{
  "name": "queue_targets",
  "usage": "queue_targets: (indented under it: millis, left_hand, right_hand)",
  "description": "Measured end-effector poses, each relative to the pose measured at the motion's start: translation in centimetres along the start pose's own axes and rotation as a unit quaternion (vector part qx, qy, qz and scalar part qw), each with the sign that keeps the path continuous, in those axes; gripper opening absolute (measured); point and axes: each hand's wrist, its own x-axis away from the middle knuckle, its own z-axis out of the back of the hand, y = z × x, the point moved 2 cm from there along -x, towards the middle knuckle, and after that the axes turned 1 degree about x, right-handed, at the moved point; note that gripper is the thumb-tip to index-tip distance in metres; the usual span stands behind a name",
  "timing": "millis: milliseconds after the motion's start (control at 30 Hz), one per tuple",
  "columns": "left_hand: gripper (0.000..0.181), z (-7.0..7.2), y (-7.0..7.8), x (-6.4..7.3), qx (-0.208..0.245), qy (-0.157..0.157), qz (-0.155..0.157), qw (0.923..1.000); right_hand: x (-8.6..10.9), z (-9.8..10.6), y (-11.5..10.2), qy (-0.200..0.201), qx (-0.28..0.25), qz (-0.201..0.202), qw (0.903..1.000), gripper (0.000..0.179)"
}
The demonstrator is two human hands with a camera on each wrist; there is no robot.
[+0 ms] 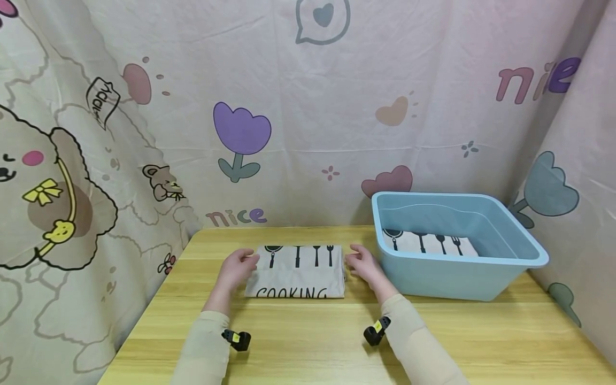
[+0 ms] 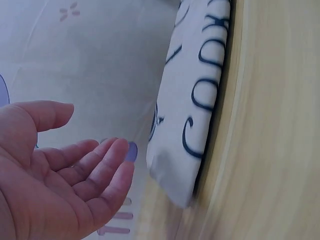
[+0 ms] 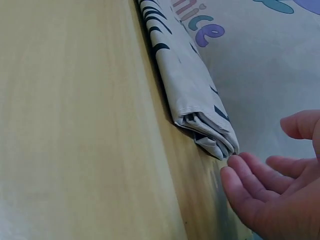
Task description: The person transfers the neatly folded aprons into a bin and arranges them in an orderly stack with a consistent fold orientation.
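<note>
A folded white cloth with black kitchen-utensil prints and the lettering "COOKING" lies flat on the wooden table. Beside its left end is my left hand; the left wrist view shows these fingers loosely bent, palm up, apart from the cloth. At the right end is my right hand, its fingertips very close to the cloth's layered edge; whether they touch it I cannot tell. Neither hand holds anything. The stacked folds of the cloth show in the right wrist view.
A light blue plastic tub stands to the right of my right hand. Inside it lies another white cloth with utensil prints. A patterned curtain hangs behind the table and along both sides.
</note>
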Motion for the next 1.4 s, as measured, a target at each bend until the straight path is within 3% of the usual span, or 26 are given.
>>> queue_targets:
  millis: [233,567,967,1200,1400]
  left_hand:
    - [0.051,1.1,-1.1,-0.8,-0.007,-0.004,0.038,0.9992]
    - [0.064,1.4,-2.1,-1.6,0.015,-0.044,0.117,0.9921]
    - [0.068,0.8,-2.4,-2.8,0.02,-0.061,0.159,0.9853]
    - [0.069,0.3,-2.3,-2.8,0.066,-0.07,0.185,0.978]
    - [0.069,0.4,-2.2,-2.6,0.071,-0.072,0.198,0.9749]
  right_hand:
    - [-0.2,0.0,-0.2,-0.004,0.004,-0.039,0.9992,0.053]
    - [-0.3,-0.3,-0.2,-0.008,0.015,-0.08,0.9966,0.053]
    - [-0.6,-0.4,-0.2,-0.021,0.019,-0.104,0.9942,0.053]
    - [-0.8,-0.6,-0.2,-0.027,0.026,-0.113,0.9929,0.052]
    - [-0.8,-0.8,-0.1,-0.027,0.014,-0.112,0.9932,0.051]
